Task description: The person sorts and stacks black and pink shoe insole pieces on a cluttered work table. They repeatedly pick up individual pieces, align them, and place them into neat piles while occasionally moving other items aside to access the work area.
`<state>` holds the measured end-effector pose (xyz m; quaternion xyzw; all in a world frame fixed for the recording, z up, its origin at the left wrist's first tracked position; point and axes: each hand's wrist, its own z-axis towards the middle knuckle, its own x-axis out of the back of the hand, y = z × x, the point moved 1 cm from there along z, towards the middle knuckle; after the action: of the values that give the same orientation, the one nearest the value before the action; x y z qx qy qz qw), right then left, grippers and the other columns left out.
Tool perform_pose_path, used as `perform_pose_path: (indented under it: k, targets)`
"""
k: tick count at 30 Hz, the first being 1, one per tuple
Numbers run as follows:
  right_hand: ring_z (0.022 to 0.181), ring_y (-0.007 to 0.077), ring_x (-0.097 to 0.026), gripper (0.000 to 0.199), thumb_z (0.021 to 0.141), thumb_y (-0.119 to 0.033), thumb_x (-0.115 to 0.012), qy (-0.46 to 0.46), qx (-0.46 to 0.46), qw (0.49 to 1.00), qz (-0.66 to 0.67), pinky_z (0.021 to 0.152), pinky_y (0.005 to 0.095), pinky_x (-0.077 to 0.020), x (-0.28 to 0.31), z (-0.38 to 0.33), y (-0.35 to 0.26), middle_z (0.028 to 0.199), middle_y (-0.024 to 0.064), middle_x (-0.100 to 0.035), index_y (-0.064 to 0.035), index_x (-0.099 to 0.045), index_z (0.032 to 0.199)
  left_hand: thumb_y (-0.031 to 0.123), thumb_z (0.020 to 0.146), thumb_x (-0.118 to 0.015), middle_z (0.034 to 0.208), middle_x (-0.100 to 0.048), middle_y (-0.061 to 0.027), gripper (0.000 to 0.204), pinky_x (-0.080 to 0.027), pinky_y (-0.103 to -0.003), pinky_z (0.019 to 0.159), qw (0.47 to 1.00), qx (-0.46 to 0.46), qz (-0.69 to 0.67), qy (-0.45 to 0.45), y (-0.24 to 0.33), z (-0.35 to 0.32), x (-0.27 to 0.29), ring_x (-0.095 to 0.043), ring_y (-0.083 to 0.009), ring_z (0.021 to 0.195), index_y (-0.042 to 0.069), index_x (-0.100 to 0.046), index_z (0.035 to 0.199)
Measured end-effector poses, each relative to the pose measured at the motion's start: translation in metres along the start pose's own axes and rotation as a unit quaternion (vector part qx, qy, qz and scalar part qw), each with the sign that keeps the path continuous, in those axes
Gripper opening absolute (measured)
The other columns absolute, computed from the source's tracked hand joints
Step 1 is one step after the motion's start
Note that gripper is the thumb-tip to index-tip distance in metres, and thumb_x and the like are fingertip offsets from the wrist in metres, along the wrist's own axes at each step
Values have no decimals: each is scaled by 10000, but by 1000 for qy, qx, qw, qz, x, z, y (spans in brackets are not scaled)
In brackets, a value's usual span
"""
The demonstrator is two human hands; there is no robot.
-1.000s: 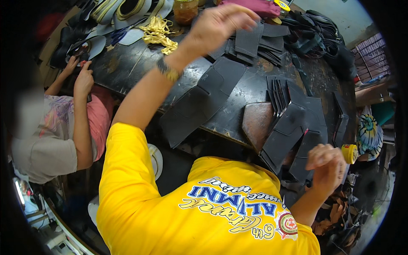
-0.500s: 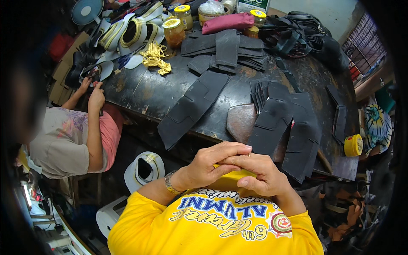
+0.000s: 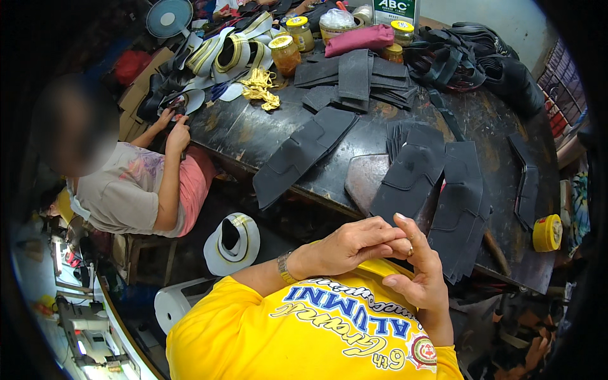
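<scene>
My left hand, a gold watch on its wrist, reaches across my chest to my right hand. Its fingers are closed together over some fingers of the right hand, where a small ring shows. The index finger and thumb of my right hand stand apart, and I see no tool or workpiece in either hand. Nearest beyond them on the table are black stitched shoe-upper pieces, a second stack of black pieces and a brown slab.
The dark table bears more black pieces, glue jars, yellow laces and white-and-gold shoe parts. A yellow tub sits at its right edge. A co-worker sits at left, handling a shoe. A white cap-like piece lies below.
The whole view has shifted, with the table now further right. My hands were stacked flat together; now the right index finger and thumb have spread apart while the left fingers stay on the right hand.
</scene>
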<state>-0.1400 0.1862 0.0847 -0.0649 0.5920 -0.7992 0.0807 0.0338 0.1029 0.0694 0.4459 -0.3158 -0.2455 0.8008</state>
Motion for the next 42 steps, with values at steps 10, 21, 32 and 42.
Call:
perform_pose_path:
  k: [10,21,32,42]
  targets:
    - [1064,284,-690,686,863,-120,-761,-5,47,994,-98,964,363,-530,-3,-4,7,1275,202,-609,-10,-437,1457,126,813,-800,834,-731,-64,127,-515,-296,650,981,-53,167,81,-6,8,-3,-689,-182,747,65,-763,917]
    - [995,246,-713,748,831,34,-702,12,30,996,-83,938,338,-535,-2,-17,6,1187,186,-659,-27,-375,1502,213,903,-730,924,-709,-81,225,-507,-308,843,994,96,-48,4,-5,1,-1,-667,-182,868,60,-753,1066]
    - [978,301,-715,631,827,-49,-774,37,70,976,-203,849,333,-569,-11,-13,3,1225,222,-651,-2,-511,1398,166,887,-735,929,-711,-68,182,-477,-321,744,993,18,101,55,-7,-12,-13,-620,-171,862,68,-779,1035]
    - [885,258,-734,654,821,-47,-781,51,39,982,-176,804,317,-581,-14,-13,11,1246,221,-649,6,-499,1409,125,806,-807,825,-702,-65,91,-479,-280,658,992,42,59,101,-11,-15,-12,-631,-161,720,63,-777,867]
